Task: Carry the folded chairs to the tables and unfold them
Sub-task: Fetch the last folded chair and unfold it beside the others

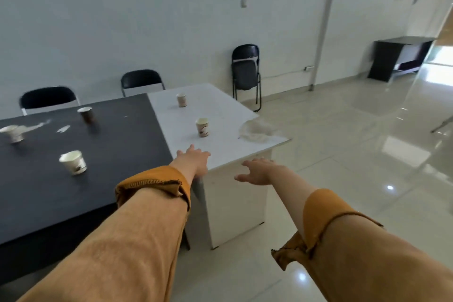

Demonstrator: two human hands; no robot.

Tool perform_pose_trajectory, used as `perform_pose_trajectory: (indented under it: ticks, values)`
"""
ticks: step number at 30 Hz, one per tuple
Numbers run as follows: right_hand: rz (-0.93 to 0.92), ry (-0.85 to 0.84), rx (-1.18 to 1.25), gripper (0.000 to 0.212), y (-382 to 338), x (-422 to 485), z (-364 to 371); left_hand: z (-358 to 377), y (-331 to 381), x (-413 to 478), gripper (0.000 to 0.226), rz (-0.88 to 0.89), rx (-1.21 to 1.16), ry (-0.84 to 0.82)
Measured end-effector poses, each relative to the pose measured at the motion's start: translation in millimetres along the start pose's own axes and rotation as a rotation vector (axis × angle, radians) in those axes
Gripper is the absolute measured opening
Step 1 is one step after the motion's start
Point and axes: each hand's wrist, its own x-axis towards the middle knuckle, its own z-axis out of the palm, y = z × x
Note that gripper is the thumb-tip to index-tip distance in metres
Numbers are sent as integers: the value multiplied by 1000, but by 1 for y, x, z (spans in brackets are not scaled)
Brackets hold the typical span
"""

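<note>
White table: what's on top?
A far paper cup, a near paper cup, a crumpled pale wrapper by the right corner, and the left hand at the near edge. Cup insides are hidden.

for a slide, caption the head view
Left hand and right hand stretch out empty by the white table; folded chair at the wall.

Folding chairs, black, padded, metal-framed: three in view, at two desks.
Folded chair (pixel 246 73): upright on the floor against the wall, seat flipped up, just past the far corner of the white desk (pixel 215 115); possibly a second stacked behind it, too blurred to tell. Left chair (pixel 49 97) and middle chair (pixel 141 79): only backrests show, behind the black desk (pixel 73 191) and where the two desks join.
</note>
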Motion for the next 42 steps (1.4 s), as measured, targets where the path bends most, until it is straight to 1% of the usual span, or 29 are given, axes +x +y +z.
perform_pose_trajectory:
  ticks: [7, 13, 16, 19, 23, 28, 31, 37, 40, 42]
  values:
    - [71, 134, 20, 69, 122, 52, -62, -64, 97, 113, 58, 119, 89, 103]
    - [68, 206, 7, 69, 189, 121, -98, -99, 148, 220, 59, 174, 195, 195]
    - [78, 253, -12, 69, 229, 167, -127, -130, 168, 287, 65, 173, 168, 226]
    - [105, 235, -51, 70, 271, 213, -162, -170, 180, 355, 70, 155, 109, 211]
    - [115, 280, -45, 70, 330, 270, -208, -222, 198, 443, 69, 133, 12, 226]
    - [134, 257, -65, 71, 414, 340, -242, -249, 249, 536, 71, 196, 71, 224]
    - [134, 261, -70, 72, 467, 391, -265, -260, 283, 600, 69, 209, 54, 234]
    - [41, 232, -102, 72, 573, 509, -321, -294, 335, 740, 70, 88, 1, 180]
    - [-13, 231, -121, 73, 618, 569, -357, -325, 350, 805, 69, 28, -55, 218]
    - [-39, 235, -92, 73, 643, 609, -376, -342, 358, 840, 69, 17, -77, 229]
